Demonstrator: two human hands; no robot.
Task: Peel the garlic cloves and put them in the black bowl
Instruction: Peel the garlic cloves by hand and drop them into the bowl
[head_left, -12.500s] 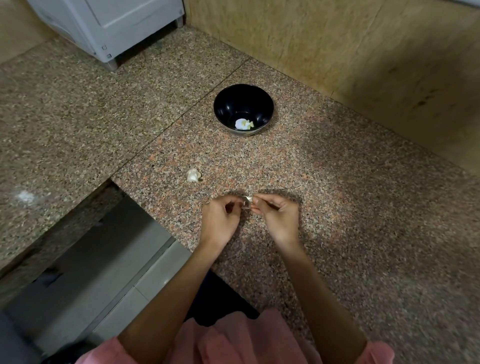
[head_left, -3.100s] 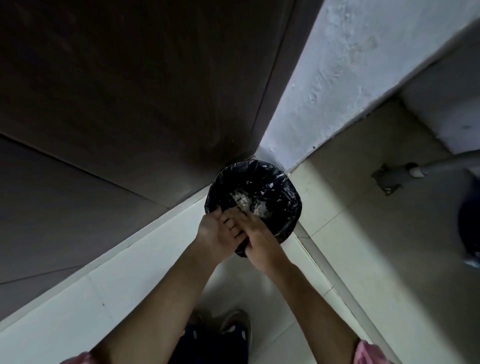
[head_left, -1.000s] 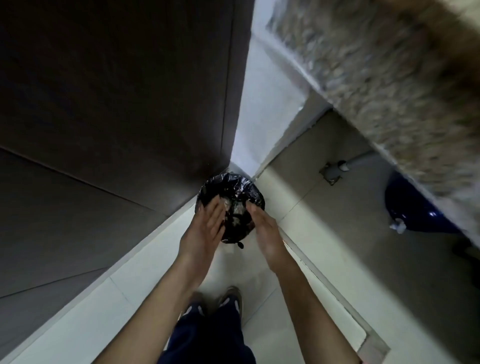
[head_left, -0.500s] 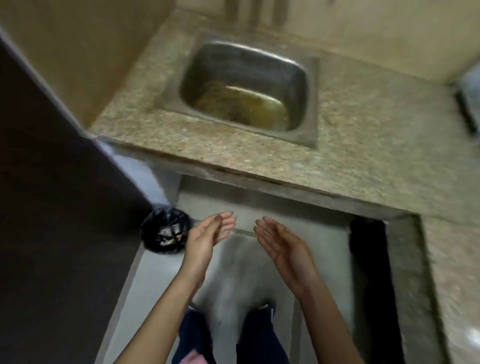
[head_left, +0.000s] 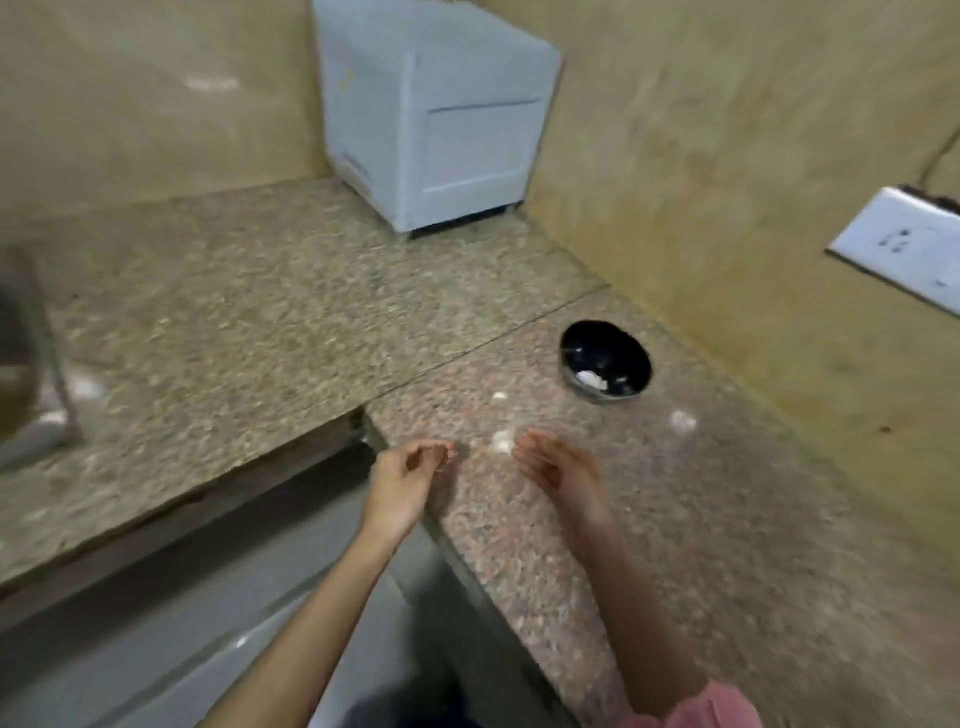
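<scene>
Home kitchen. I'm standing at an L-shaped speckled granite countertop (head_left: 260, 322) that runs from the left of frame to the lower right. Beige walls (head_left: 727, 156) back it on two sides. A white boxy appliance (head_left: 431, 119) sits in the corner, top centre. White socket plate (head_left: 898, 244) on the wall, right edge. Steel sink rim (head_left: 52, 374) far left, blurred. Black bowl (head_left: 605, 358) right of centre, with loose garlic cloves (head_left: 503, 441) on the stone nearby.
</scene>
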